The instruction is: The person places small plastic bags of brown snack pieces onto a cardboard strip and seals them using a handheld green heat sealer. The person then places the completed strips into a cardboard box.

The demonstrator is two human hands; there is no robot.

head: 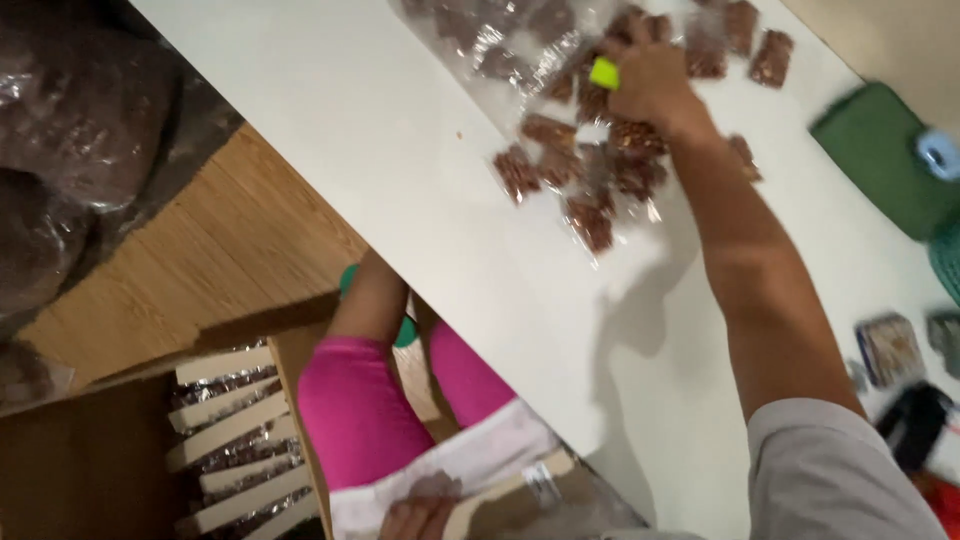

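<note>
My right hand (pixel 655 82) reaches across the white table (pixel 400 150) to its far side and is closed around a small yellow-green object (pixel 603 72). It rests on a heap of small clear packets filled with brown pieces (pixel 590 170); a larger clear bag (pixel 490 45) lies just beyond them. My left hand (pixel 418 517) is low at the frame's bottom edge, against a brown cardboard piece (pixel 510 500) in my lap. Only its knuckles show, so its grip is unclear.
A cardboard box (pixel 235 440) of packets with white headers stands on the wooden floor beside my pink-clad legs (pixel 355 410). Big dark bags (pixel 70 130) lie at the left. A green pouch (pixel 885 150), a tape roll (pixel 940 152) and small packets (pixel 890 348) sit at the table's right.
</note>
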